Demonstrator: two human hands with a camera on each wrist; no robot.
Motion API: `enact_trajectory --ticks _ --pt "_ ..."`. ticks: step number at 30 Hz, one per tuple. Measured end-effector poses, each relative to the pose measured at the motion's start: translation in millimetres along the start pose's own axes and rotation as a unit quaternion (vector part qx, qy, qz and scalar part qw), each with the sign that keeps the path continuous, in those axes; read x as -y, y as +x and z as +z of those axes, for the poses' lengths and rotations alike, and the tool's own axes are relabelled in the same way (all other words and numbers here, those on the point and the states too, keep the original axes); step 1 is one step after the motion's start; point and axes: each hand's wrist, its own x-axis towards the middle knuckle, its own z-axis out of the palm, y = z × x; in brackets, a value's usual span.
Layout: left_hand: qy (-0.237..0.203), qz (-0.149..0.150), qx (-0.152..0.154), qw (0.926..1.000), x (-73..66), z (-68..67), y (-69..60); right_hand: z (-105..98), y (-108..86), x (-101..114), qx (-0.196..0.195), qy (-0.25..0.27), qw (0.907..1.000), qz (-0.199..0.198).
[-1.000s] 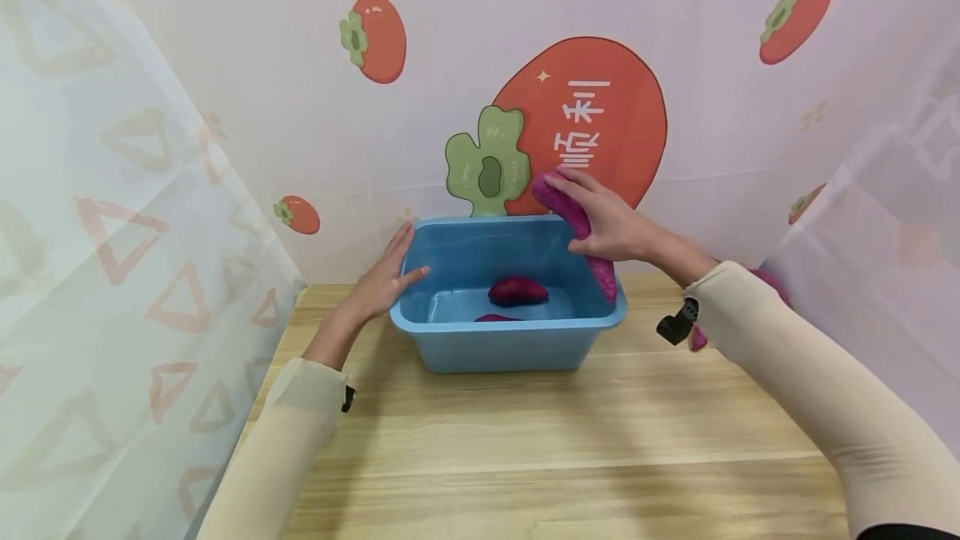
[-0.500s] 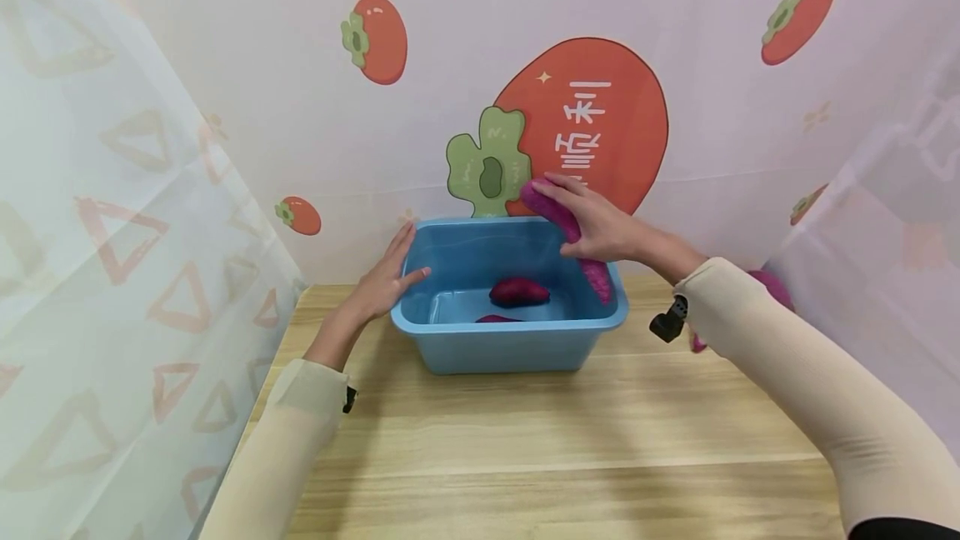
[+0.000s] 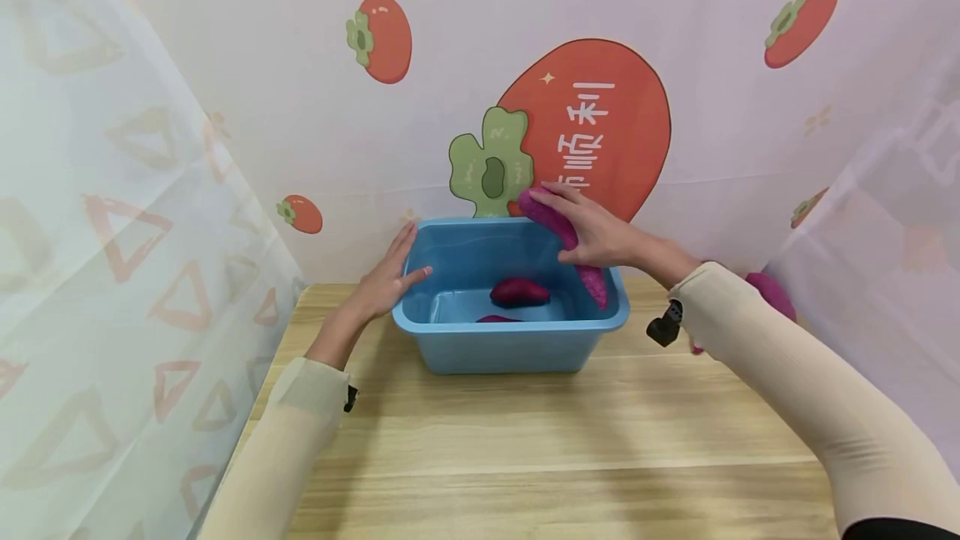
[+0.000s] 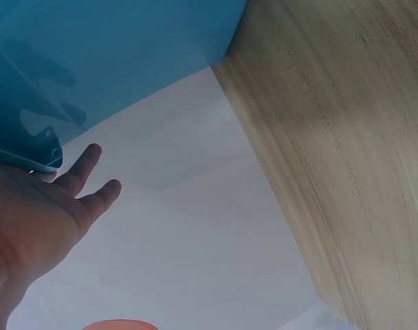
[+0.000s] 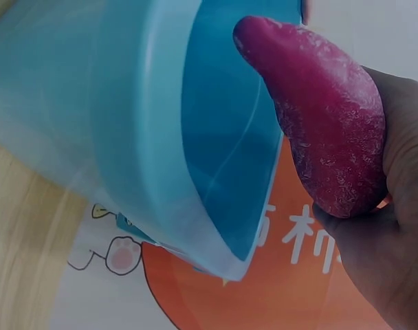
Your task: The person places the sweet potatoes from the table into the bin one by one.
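Observation:
A long purple sweet potato (image 3: 551,219) is gripped by my right hand (image 3: 600,233) above the right side of a blue plastic basin (image 3: 510,327). In the right wrist view the sweet potato (image 5: 326,117) shows a rough, pale-flecked skin, with its lower end hanging inside the rim. My left hand (image 3: 381,277) rests on the basin's left rim with straight fingers, thumb over the inside. From the left wrist, the fingers (image 4: 92,161) appear extended beside the basin wall. A dark red sweet potato (image 3: 519,292) lies on the basin floor; the front wall partly hides another sweet potato (image 3: 497,318).
Beyond my right forearm lies another purple sweet potato (image 3: 772,294), partly covered by the sleeve, with a small purple tip (image 3: 697,349) nearby. The wooden table (image 3: 480,457) meets a printed cloth backdrop (image 3: 225,90) close behind the basin and along both sides.
My right hand has shifted a little left and down with the sweet potato, whose lower end now sits slightly deeper in the basin. The left hand has stayed on the rim.

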Motion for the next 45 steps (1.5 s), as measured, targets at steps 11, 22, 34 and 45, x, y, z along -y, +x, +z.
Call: enact_trajectory --ticks 11,22,34,45 --pt "-0.005 0.001 0.001 1.0000 -1.4 0.3 0.6 3 -1.3 0 0.006 0.002 0.9998 0.016" --pt "0.004 -0.001 0.002 1.0000 -0.3 1.2 -0.1 1 -4.6 1 0.000 -0.012 0.9996 0.025" --pt "0.001 -0.002 0.000 1.0000 -1.7 1.0 -1.4 -8 -16.6 -3 -0.016 -0.025 0.9987 0.042" --pt "-0.006 -0.007 0.001 1.0000 -4.8 -0.1 -2.7 -14 -26.1 -8 -0.036 -0.034 0.9970 0.060"
